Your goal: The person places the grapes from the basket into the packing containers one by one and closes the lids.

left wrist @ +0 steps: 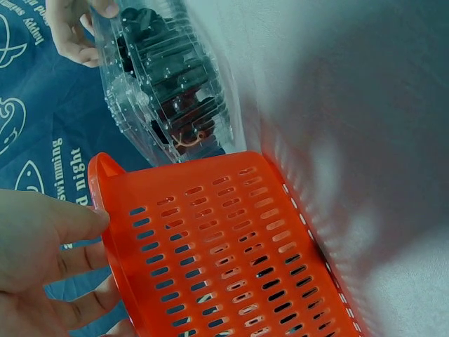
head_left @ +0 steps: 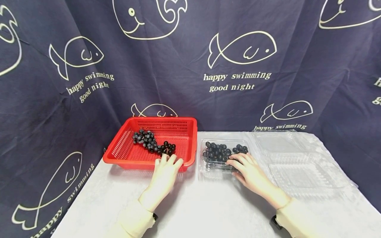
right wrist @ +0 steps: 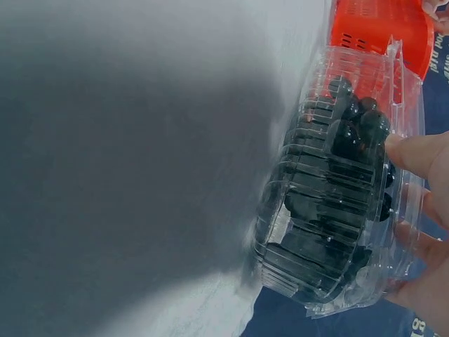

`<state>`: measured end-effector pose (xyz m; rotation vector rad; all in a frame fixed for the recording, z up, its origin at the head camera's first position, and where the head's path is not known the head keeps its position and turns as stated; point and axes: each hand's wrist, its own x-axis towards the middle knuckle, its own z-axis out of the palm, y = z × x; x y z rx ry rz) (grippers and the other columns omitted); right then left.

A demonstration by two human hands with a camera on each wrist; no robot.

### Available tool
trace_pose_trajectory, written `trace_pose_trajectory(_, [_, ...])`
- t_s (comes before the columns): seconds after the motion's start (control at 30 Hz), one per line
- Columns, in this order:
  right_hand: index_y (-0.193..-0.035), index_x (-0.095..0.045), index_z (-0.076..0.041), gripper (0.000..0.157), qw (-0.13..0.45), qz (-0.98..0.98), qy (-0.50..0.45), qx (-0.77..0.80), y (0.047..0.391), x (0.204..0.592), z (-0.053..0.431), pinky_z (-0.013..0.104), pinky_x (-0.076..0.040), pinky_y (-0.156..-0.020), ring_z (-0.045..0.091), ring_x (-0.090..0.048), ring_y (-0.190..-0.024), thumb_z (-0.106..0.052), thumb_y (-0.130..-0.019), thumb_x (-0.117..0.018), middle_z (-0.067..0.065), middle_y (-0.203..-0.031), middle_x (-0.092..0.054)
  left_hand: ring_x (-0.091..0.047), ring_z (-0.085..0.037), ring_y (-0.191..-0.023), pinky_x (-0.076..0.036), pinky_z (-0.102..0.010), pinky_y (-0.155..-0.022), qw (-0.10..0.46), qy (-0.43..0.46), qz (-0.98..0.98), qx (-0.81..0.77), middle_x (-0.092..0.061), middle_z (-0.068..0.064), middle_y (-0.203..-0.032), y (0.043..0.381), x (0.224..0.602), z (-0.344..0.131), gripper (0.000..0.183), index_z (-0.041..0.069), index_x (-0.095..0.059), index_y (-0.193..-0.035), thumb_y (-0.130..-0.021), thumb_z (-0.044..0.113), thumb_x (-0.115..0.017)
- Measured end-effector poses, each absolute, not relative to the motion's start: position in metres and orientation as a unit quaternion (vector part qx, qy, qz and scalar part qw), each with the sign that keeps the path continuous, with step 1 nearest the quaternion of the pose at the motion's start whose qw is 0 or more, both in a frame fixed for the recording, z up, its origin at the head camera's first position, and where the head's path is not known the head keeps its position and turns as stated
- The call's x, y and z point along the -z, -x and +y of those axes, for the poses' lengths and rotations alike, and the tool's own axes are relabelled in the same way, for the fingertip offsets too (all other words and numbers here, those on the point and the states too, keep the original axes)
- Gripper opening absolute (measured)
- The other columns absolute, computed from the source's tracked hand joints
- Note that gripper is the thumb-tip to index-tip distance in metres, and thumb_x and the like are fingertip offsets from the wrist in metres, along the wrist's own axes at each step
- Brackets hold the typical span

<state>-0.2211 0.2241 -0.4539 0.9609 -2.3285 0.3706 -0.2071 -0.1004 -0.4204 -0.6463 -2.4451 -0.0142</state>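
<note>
A bunch of dark grapes (head_left: 146,140) lies in the red basket (head_left: 151,162), with a smaller, shinier bunch (head_left: 168,147) at its right end. My left hand (head_left: 165,169) reaches over the basket's near rim, fingers close to the smaller bunch. In the left wrist view its thumb (left wrist: 83,223) is right at the rim and its fingers are spread. Dark grapes (head_left: 216,151) fill a clear plastic box (head_left: 218,168) to the right. My right hand (head_left: 249,172) lies over that box's near right part, fingers among the grapes, thumb (right wrist: 410,153) at its wall.
To the right, an opened clear plastic clamshell box (head_left: 300,173) lies on the white-covered table (head_left: 205,208). A dark blue curtain (head_left: 190,66) with fish prints hangs behind the table and along its sides. The basket and the grape box stand close side by side.
</note>
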Motion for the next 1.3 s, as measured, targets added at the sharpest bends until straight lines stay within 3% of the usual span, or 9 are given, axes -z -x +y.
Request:
trace_pose_trajectory(0.37, [-0.114, -0.063, -0.013, 0.044, 0.302, -0.874, -0.356, -0.136, 0.232, 0.453, 0.224, 0.061, -0.036, -0.093, 0.035, -0.052, -0.110, -0.012, -0.072, -0.076, 0.010, -0.117, -0.059, -0.048, -0.026, -0.091, -0.036, -0.038, -0.065, 0.289, 0.245, -0.925, 0.003, -0.055, -0.003, -0.097, 0.206, 0.420, -0.101, 0.047, 0.018, -0.059, -0.098, -0.059, -0.007, -0.067])
trace_pose_trajectory(1.3, [-0.114, -0.063, -0.014, 0.043, 0.269, -0.893, -0.335, -0.136, 0.257, 0.447, 0.223, 0.066, -0.033, -0.096, 0.033, -0.050, -0.113, -0.010, -0.073, -0.075, 0.010, -0.119, -0.058, -0.049, -0.027, -0.092, -0.036, -0.038, -0.064, 0.297, 0.246, -0.923, 0.003, -0.055, -0.003, -0.096, 0.204, 0.423, -0.102, 0.037, 0.018, -0.059, -0.097, -0.066, 0.000, -0.069])
